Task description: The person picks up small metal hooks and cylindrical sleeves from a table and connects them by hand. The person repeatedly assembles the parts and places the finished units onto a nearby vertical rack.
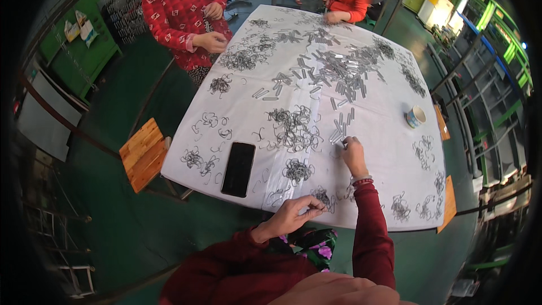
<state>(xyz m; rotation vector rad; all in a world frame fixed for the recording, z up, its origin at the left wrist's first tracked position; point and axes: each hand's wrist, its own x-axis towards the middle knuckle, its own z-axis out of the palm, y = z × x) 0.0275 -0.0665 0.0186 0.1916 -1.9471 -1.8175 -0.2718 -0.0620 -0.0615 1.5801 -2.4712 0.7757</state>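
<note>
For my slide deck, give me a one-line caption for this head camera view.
Right hand reaches for small metal clips on a white-covered table; left hand pinches a wire ring.

We see a square table under a white cover. Lying on it: scattered clumps of thin wire hooks, a dense spread of small grey metal clips across the far middle, a black phone face up near the left front edge, a small patterned cup toward the right edge. More wire clumps sit along the right side and the front edge.
</note>
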